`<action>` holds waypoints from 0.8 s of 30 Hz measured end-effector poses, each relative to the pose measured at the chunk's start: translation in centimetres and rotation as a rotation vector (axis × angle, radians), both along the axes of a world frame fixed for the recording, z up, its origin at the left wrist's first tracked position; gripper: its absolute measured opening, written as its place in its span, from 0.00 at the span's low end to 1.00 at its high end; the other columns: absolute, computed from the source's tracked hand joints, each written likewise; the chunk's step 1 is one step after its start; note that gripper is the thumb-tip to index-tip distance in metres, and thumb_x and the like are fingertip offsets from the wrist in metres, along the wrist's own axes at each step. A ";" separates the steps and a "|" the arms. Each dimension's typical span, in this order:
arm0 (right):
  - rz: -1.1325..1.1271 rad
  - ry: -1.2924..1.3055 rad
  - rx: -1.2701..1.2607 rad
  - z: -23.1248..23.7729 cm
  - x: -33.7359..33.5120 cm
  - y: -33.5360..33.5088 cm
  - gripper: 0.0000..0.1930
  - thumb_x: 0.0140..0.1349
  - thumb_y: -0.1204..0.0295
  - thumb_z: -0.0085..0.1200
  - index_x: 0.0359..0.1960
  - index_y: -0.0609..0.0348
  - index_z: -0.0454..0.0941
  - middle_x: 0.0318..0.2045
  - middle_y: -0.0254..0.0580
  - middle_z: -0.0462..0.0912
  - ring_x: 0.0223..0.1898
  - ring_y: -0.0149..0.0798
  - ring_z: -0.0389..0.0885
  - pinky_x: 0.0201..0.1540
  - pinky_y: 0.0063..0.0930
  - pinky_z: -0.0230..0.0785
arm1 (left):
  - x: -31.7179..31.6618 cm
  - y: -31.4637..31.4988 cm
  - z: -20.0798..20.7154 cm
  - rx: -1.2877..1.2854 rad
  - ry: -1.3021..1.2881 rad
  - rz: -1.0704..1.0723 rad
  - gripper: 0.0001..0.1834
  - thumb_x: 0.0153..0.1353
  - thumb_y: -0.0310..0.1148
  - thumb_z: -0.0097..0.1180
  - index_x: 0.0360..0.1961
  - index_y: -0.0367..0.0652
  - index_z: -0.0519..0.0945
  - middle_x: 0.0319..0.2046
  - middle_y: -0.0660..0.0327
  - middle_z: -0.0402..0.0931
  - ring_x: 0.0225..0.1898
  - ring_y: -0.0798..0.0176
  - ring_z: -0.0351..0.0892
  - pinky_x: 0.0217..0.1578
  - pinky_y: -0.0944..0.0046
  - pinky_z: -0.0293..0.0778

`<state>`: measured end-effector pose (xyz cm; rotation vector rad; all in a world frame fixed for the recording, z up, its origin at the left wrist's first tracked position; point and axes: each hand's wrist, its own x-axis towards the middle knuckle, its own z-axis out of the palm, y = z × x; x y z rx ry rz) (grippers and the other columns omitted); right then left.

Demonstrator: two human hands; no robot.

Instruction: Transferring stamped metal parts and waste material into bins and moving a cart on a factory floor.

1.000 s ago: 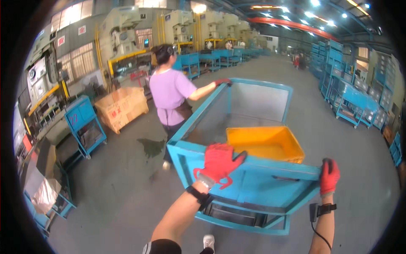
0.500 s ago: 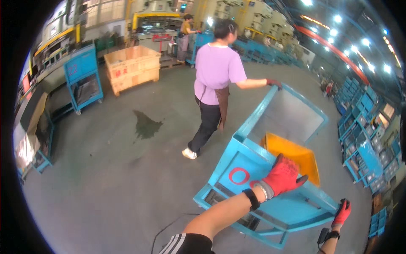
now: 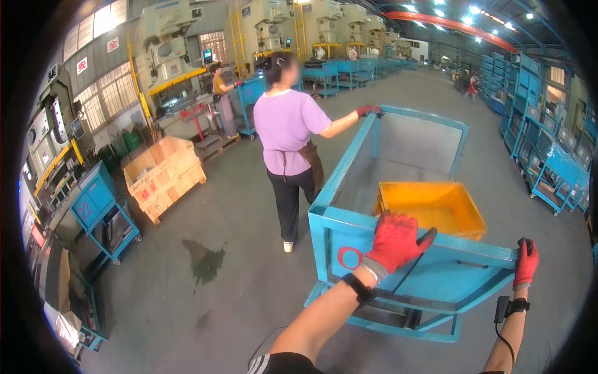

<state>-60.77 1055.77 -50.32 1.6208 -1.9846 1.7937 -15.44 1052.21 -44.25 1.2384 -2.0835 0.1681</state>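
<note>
A blue metal cart [image 3: 330, 243] with a wire-mesh-like grey inside stands in front of me. My left hand [image 3: 398, 240], in a red glove with dark fingertips, lies over the cart's near top rail, its fingers bent over the edge and thumb pointing right. At the near right corner, my right hand [image 3: 527, 258], gloved alike, is closed round the frame. Inside the cart, against the near wall, sits a yellow plastic bin [image 3: 436, 209]; the part of its inside that shows holds nothing visible. A co-worker's gloved hand [image 3: 369, 111] rests on the cart's far left corner.
The co-worker in a purple shirt [image 3: 289, 124] walks beside the cart's left. Further left stand a wooden crate [image 3: 165, 177] and a small blue cart [image 3: 93, 199]. A dark wet patch [image 3: 204, 262] marks the floor. Blue racks [image 3: 539, 143] line the right; presses stand behind.
The view has swung up and to the right. My hands keep their hold on the cart, and the co-worker stays alongside with a hand on its far corner.
</note>
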 end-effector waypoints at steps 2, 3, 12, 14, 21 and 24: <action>-0.038 0.045 0.050 0.0 -1.0 -2.9 0.11 0.66 0.68 0.48 0.41 0.64 0.77 0.34 0.40 0.83 0.33 0.30 0.77 0.39 0.26 0.70 | -0.6 -3.6 -0.2 0.064 -0.007 -0.005 0.30 0.61 0.60 0.43 0.29 0.40 0.79 0.32 0.50 0.77 0.41 0.49 0.75 0.56 0.46 0.60; -0.042 0.055 0.041 0.3 -1.2 -4.8 0.11 0.66 0.68 0.48 0.41 0.64 0.77 0.34 0.40 0.83 0.33 0.30 0.77 0.39 0.26 0.70 | -1.1 -5.7 0.0 -0.014 -0.002 0.004 0.30 0.60 0.59 0.44 0.27 0.40 0.78 0.29 0.51 0.77 0.38 0.49 0.75 0.52 0.49 0.62; -0.087 0.079 -0.012 1.0 -2.1 -22.5 0.11 0.65 0.68 0.48 0.36 0.64 0.78 0.31 0.39 0.81 0.31 0.31 0.74 0.37 0.26 0.67 | -3.0 -24.3 -1.0 -0.125 0.068 -0.029 0.29 0.59 0.59 0.46 0.24 0.40 0.78 0.27 0.51 0.77 0.34 0.51 0.76 0.50 0.48 0.62; -0.012 -0.003 0.040 1.0 -6.0 -25.5 0.10 0.65 0.68 0.48 0.37 0.63 0.78 0.31 0.38 0.81 0.32 0.31 0.74 0.38 0.26 0.67 | -5.6 -27.3 -1.3 0.016 0.065 -0.060 0.30 0.59 0.59 0.45 0.25 0.40 0.79 0.27 0.51 0.77 0.34 0.52 0.75 0.51 0.47 0.61; -0.059 -0.046 0.123 0.6 -8.4 -38.4 0.10 0.66 0.69 0.47 0.35 0.63 0.77 0.31 0.37 0.81 0.32 0.30 0.74 0.38 0.25 0.66 | -7.5 -40.9 -3.1 -0.134 0.142 -0.083 0.31 0.60 0.59 0.44 0.26 0.39 0.80 0.26 0.50 0.76 0.35 0.51 0.75 0.54 0.45 0.57; -0.054 0.012 0.037 0.6 -9.9 -44.7 0.11 0.66 0.68 0.47 0.35 0.63 0.78 0.31 0.36 0.80 0.31 0.29 0.73 0.37 0.24 0.65 | -8.3 -47.0 -2.6 -0.146 0.124 -0.074 0.30 0.60 0.59 0.44 0.26 0.39 0.79 0.26 0.51 0.76 0.36 0.51 0.75 0.54 0.45 0.57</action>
